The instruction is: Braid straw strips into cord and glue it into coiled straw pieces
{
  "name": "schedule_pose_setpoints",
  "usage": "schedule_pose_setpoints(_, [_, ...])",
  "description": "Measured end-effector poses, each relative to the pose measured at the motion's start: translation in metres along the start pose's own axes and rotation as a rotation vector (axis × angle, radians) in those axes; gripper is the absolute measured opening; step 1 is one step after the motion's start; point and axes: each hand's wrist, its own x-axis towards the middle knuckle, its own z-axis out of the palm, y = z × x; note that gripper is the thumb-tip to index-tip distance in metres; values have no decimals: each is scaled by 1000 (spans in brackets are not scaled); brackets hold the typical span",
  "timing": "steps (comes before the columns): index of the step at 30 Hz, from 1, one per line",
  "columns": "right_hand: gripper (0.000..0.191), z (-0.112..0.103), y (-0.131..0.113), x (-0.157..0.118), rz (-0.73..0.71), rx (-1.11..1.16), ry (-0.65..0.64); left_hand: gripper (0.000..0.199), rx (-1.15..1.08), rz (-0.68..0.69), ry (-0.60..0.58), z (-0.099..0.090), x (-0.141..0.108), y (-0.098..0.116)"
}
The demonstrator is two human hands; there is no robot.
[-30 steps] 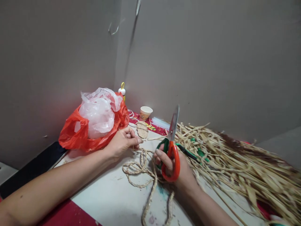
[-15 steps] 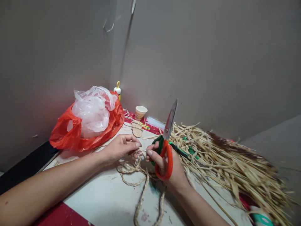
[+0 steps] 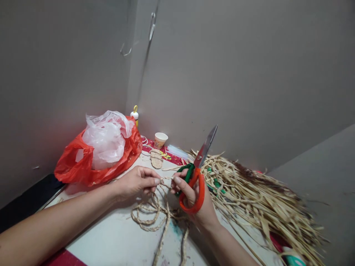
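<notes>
The bottom edge cuts off the braided cord at 2 places.

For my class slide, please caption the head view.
Left hand and right hand pinch a braided cord; the right also holds scissors.

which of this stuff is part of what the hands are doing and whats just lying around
Part of the work:
braided straw cord, pinched by left hand and right hand
scissors, also in the right hand
loose straw strips, probably raw material

Apparently just lying about:
red plastic bag
white plastic bag
printed cup
bottle with yellow loop
translucent sticks
</notes>
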Motion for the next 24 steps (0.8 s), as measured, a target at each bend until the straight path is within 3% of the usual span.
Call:
schedule_pose_setpoints(6, [36,10,2,-8,64,-18,-4,27,-40,53,-47,1,0,-2])
schedule_pose_setpoints(14, [27,14,-1,-11,128,53,-45,22,-77,-18,-112,-1,0,-8])
schedule_pose_setpoints(24, [32,14,3,-13,179,7,-68,26,51,-8,-143,-2,3,-9])
